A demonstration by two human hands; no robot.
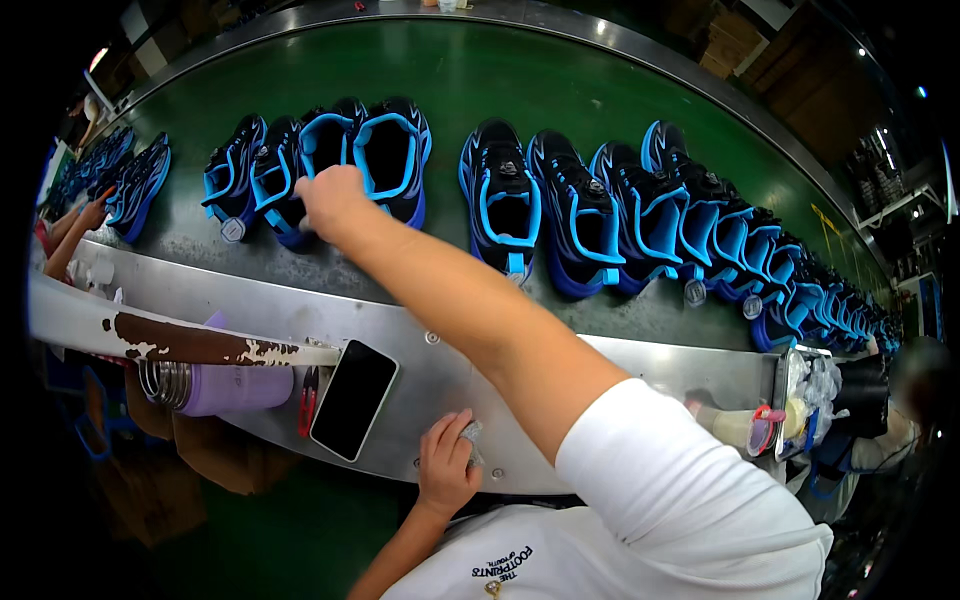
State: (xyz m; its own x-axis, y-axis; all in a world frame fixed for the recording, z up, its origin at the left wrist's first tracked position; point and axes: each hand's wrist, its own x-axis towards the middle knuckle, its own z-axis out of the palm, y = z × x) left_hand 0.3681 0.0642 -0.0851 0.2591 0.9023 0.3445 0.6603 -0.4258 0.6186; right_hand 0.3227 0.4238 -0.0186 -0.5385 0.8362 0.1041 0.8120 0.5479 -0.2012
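Observation:
My right arm reaches across to the far left. There my right hand is closed over the heel of a black and blue sneaker; what its fingers pinch is hidden. Beside it stand another sneaker with a round tag at the heel and, to the right, a sneaker with a bright blue lining. Low in the middle, my left hand rests at the metal edge, its fingers curled round a small grey crumpled cloth.
A long row of matching sneakers runs right along the green belt. On the metal ledge lie a phone and red-handled snips, near a lilac bottle and a chipped white bar. Another person's hand holds a shoe at far left.

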